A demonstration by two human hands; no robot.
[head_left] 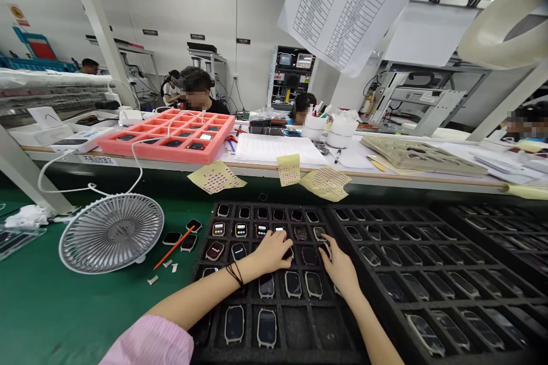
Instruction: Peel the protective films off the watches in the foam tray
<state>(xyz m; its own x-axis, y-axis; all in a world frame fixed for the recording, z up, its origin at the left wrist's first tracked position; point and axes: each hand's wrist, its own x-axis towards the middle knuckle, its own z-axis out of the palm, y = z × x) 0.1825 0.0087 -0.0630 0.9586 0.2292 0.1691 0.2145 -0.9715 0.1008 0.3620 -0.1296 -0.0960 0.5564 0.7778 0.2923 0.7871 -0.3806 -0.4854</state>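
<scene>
Smartwatches [234,324] sit in a black foam tray [250,326], its cells probably preventing scuffs; the left hand [272,253] and right hand [341,271] bend over several (whether either grips cannot be told).

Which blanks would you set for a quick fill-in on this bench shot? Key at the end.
1. The left hand and the right hand are at a black foam tray holding rows of ____.
2. The dark cord bracelet is around the ____ wrist.
3. The slim stick on the green work surface is coloured ____.
4. The round gray appliance left of the foam tray is a ____.

Missing words: smartwatches; left; orange; fan.
</scene>
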